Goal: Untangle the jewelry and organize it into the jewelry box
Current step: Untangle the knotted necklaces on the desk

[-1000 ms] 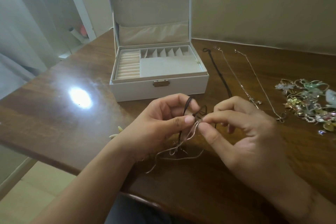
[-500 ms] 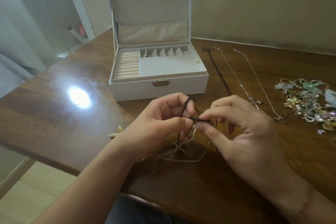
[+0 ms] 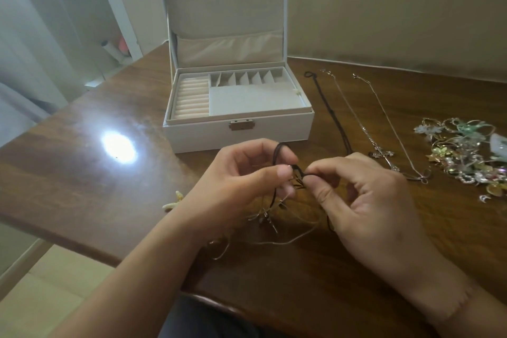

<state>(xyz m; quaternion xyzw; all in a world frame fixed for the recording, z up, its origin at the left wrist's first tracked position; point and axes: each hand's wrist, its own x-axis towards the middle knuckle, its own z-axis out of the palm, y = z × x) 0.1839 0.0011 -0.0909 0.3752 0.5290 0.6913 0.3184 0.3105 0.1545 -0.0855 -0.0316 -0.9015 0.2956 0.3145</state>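
A tangle (image 3: 277, 211) of dark cord and thin silver chain hangs between my hands just above the table. My left hand (image 3: 241, 186) pinches the dark cord, a loop of it over the fingers. My right hand (image 3: 365, 200) pinches the same cord at the knot, thumb and forefinger almost touching the left thumb. The white jewelry box (image 3: 238, 134) stands with its lid up behind my hands, showing ring rolls and small compartments with nothing in them. To its right, three necklaces lie straight: a dark cord (image 3: 329, 110) and two silver chains (image 3: 356, 118), (image 3: 389, 123).
A heap of colourful jewelry (image 3: 466, 156) lies at the right edge of the wooden table (image 3: 82, 159). A small pale starfish-shaped piece (image 3: 172, 202) lies left of my left wrist. The table's near-left edge drops to the floor. A bright light reflection shows on the left.
My right hand has shifted its pinch from the silver chain to the dark cord at the knot, and the hands have drawn closer. The tangle hangs lower below them.
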